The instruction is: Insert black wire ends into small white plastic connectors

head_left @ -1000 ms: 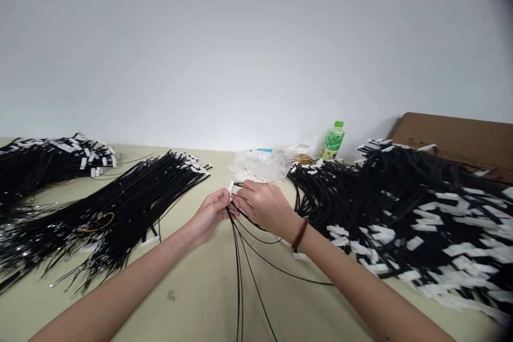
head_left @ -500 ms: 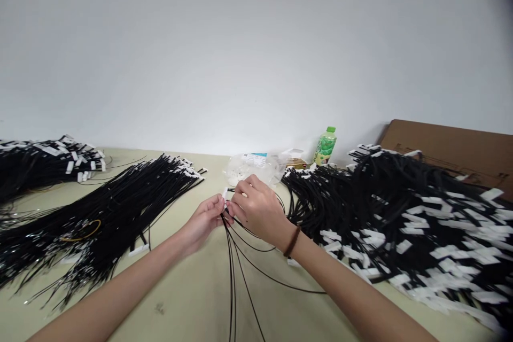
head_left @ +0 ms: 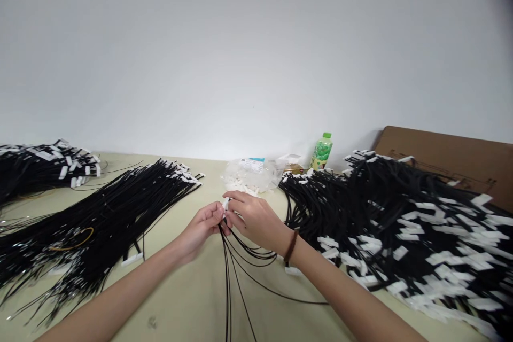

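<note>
Between my two hands is a small white connector (head_left: 225,204) with several thin black wires (head_left: 229,267) fanning down from it toward me. My left hand (head_left: 210,219) pinches the connector from the left, thumb and fingers closed. My right hand (head_left: 256,219) meets it from the right, thumb and fingers closed around the connector and wire ends. Its fingers hide part of the joint, so I cannot see how each wire sits in it. A clear plastic bag (head_left: 244,175) holding small white pieces lies just beyond my hands.
Bundles of black wires (head_left: 120,203) with white ends lie on the left of the table (head_left: 176,288). A larger heap of black cables with white connectors (head_left: 372,214) covers the right side. Behind stand a green-capped bottle (head_left: 321,152) and a brown cardboard sheet (head_left: 449,160) by the wall.
My right hand's fingers have shifted onto the connector's upper end, and a wire that stuck out above it no longer shows there. The whole view has tilted up slightly.
</note>
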{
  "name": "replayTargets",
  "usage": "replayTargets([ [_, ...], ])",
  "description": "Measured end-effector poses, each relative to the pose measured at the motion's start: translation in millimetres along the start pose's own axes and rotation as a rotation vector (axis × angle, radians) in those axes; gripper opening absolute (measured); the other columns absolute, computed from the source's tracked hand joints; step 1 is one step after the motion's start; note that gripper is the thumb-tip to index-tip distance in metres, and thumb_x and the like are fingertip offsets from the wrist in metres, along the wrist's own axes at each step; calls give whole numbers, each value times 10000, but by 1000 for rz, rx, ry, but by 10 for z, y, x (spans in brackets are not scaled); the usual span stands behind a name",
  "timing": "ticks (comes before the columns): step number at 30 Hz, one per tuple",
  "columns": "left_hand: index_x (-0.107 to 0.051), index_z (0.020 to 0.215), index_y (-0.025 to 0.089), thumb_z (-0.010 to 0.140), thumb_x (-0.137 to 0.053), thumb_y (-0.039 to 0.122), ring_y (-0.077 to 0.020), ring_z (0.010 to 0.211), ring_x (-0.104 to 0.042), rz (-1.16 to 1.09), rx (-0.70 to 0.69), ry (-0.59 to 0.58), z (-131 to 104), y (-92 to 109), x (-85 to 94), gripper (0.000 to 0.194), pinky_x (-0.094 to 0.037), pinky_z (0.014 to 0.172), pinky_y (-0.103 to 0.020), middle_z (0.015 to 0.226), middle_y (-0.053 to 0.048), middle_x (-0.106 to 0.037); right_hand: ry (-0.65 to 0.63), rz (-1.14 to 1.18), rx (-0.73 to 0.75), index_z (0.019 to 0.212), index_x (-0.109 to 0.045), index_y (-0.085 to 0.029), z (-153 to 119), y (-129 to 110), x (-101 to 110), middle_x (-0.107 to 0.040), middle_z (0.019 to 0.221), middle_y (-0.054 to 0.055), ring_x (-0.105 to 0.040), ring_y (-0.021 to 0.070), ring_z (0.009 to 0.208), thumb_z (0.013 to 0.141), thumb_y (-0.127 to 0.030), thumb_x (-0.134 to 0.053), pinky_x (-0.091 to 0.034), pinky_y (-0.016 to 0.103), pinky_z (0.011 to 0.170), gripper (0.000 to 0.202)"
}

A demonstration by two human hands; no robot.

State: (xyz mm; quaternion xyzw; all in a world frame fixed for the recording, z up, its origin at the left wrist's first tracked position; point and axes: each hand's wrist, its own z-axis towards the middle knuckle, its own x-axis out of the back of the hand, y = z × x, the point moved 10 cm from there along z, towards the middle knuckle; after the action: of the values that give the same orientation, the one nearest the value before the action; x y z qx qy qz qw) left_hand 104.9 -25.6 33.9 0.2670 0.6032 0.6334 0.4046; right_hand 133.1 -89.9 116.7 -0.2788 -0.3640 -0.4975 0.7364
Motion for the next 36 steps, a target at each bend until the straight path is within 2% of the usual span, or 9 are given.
replayTargets([
  [7, -489, 755, 147, 794, -521, 336, -94, 601, -466, -177, 31, 35, -12, -35, 4, 196, -378, 609, -248, 702, -1, -508, 78, 64, 20, 709, -572, -147, 17, 5, 108, -557, 1086, 18, -548, 123, 953, 819, -193, -446, -454, 244, 832, 173],
  [12, -492, 754, 148, 803, -508, 338, -89, 591, -455, -195, 31, 20, -3, -17, -15, 197, -375, 606, -248, 697, 1, -498, 113, 96, 26, 694, -574, -150, 20, 10, 131, -565, 1080, 10, -554, 110, 947, 811, -195, -453, -459, 234, 841, 174],
  [25, -486, 756, 141, 809, -488, 364, -105, 603, -484, -107, 26, 3, -25, -15, -28, 230, -369, 616, -251, 700, -16, -524, 72, 92, 43, 673, -575, -155, 3, -2, 110, -582, 1059, 4, -571, 88, 926, 817, -172, -434, -459, 205, 819, 202],
  [36, -487, 736, 135, 811, -495, 342, -94, 589, -476, -185, 51, 20, -16, -58, -31, 220, -370, 606, -245, 687, -13, -514, 36, 46, 41, 700, -540, -147, 12, -17, 94, -583, 1060, 14, -561, 116, 946, 822, -172, -418, -460, 237, 803, 174],
])
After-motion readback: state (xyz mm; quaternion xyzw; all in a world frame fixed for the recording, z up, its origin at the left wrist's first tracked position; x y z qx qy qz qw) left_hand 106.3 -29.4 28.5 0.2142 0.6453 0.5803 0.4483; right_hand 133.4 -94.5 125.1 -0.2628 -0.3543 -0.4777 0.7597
